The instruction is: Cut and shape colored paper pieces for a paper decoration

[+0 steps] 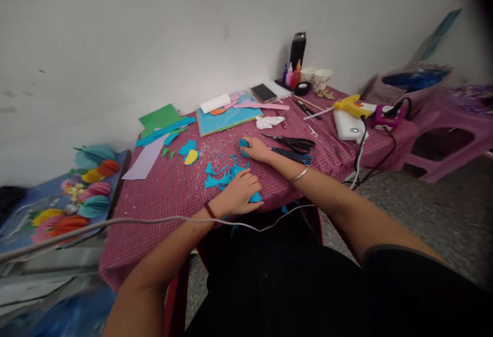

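Note:
My left hand (241, 191) lies at the table's front edge over blue paper scraps (215, 179), its fingers partly curled around some blue paper (254, 198). Farther back and to the right, my right hand (256, 149) has its fingers closed on a small blue paper piece (244, 143). Black-handled scissors (298, 144) lie just right of the right hand, with a dark blue tool (292, 156) in front of them. Left of the scraps are a yellow paper piece (191, 157) and blue cutouts (187, 147).
A blue sheet stack (231, 119), green paper (159, 118), phone (264, 92) and black bottle (298, 49) stand or lie toward the wall. At right are a yellow glue gun (352, 105) and white box (348, 125). A pale cable (162, 219) crosses in front.

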{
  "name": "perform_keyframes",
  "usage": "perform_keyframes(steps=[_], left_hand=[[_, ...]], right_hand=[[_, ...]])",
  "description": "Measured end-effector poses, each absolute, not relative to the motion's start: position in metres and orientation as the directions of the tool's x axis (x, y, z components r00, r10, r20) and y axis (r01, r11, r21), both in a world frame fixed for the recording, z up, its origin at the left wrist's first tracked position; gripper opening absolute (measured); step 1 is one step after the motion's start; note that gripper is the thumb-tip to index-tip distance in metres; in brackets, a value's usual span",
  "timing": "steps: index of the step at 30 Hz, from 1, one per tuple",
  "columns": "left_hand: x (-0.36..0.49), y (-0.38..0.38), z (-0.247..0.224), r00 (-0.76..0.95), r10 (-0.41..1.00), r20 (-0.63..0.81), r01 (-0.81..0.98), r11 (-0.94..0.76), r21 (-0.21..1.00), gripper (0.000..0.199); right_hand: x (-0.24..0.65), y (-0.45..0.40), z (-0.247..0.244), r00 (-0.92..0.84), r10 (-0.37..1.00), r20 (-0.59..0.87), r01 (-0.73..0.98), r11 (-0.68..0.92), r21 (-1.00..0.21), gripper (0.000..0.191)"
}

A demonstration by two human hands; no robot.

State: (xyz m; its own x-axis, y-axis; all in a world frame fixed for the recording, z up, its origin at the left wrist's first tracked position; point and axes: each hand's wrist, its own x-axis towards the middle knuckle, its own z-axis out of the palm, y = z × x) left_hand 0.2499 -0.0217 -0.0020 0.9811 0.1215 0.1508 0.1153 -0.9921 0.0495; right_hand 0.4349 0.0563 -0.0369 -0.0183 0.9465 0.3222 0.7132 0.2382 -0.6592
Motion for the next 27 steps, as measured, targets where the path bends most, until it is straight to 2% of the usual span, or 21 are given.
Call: perform_keyframes(steps=[4,7,10,13,15,19,23,27], left_hand=[[0.242,-0.016,-0.012,0.972,0.089,0.216,0.089,-0.996,0.013,0.033],[0.236,-0.004,-0.013,0.932,0.171,0.319,0.165,-0.985,0.046,0.034],[0.23,0.017,-0.008,0.826,0.374,0.421,0.312,-0.926,0.211,0.035],[0.224,0.04,-0.005,0.694,0.563,0.449,0.398,-0.819,0.412,0.027],[0.218,0.054,-0.007,0.647,0.617,0.447,0.438,-0.782,0.443,0.022],[0.21,0.069,-0.016,0.623,0.67,0.404,0.592,-0.741,0.317,0.022],[0.212,0.062,-0.017,0.535,0.793,0.293,0.778,-0.597,0.194,0.029],[0.221,0.037,-0.007,0.526,0.808,0.264,0.82,-0.565,0.095,0.046]], right_hand=[[0.436,0.057,-0.037,-0.035,0.948,0.316,0.713,0.245,-0.657,0.008],[0.436,0.056,-0.035,-0.04,0.949,0.312,0.711,0.247,-0.658,0.007],[0.436,0.056,-0.034,-0.048,0.95,0.307,0.714,0.247,-0.655,0.007],[0.436,0.056,-0.033,-0.049,0.951,0.304,0.724,0.244,-0.646,0.008],[0.436,0.055,-0.032,-0.05,0.952,0.3,0.73,0.24,-0.64,0.008],[0.435,0.055,-0.031,-0.054,0.953,0.299,0.737,0.24,-0.632,0.007],[0.435,0.055,-0.031,-0.047,0.953,0.298,0.74,0.234,-0.631,0.008],[0.436,0.055,-0.033,-0.043,0.952,0.304,0.737,0.236,-0.634,0.008]])
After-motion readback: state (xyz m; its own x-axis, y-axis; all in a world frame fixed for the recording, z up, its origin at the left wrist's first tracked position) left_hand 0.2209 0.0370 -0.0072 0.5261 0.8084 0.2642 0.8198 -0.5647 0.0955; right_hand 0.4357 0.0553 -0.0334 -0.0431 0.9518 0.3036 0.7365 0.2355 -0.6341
